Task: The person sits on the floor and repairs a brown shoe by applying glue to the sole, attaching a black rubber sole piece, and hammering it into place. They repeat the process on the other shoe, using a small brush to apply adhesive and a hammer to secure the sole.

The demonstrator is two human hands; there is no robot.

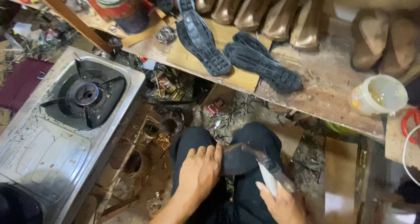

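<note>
The left hand lies flat, fingers together, pressing down on a dark shoe sole that rests across the person's knees, while the right hand is wrapped around the pale handle of a knife, whose blade runs up and left along the sole until its tip sits just beside the left fingertips. That closeness is the main hazard: if the blade skids on the rubber or the sole shifts on the lap, the edge would likely travel straight toward those fingers or down into the trousered thigh beneath. The frame is blurred around the blade, so exactly where it touches cannot be told. To the left stands a steel gas stove; whether its burner is lit is unclear, but an elbow swung wide could meet it. Ahead, the worn wooden bench carries two black outsoles and a cup of yellowish glue at the edge, easily knocked off.
</note>
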